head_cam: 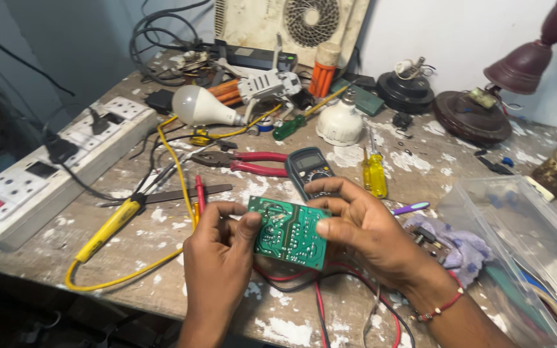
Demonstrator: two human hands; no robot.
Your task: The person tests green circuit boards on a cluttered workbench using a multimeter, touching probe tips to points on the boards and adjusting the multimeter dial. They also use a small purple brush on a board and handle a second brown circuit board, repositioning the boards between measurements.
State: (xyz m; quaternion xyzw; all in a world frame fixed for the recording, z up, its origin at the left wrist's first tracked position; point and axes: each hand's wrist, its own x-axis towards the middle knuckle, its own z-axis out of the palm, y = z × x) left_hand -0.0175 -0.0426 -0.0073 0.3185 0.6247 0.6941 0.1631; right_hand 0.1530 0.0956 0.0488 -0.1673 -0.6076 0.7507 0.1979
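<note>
- Green is the colour that draws our eye: a small circuit board (289,233), solder side up, sits between our two hands just above the near edge of the paint-flecked desk (162,270).
- Our left hand (217,258) pinches the board's left edge, thumb on the face and fingers curled behind.
- Our right hand (362,229) grips the right edge the same way, thumb pressed onto the solder face, fingers wrapped over the top corner.
- Just behind the board lies a dark multimeter (309,169), partly hidden by the right fingers; its red and black leads (317,290) trail below our hands.
- To the left, close by, rest red-handled pliers (246,162), a yellow soldering iron (107,229) on a yellow cord, and a red probe (199,192).
- A yellow-handled screwdriver (374,173) stands just right of the meter; a clear plastic box (517,245) sits at the far right, a white power strip (53,167) at the far left.
- To handle the board well, we judge it best to hold it by its edges, keep thumbs off the solder joints, and tilt it flat to the light so that the traces read clearly.
- The leads beneath could snag; we would keep the board above them.
</note>
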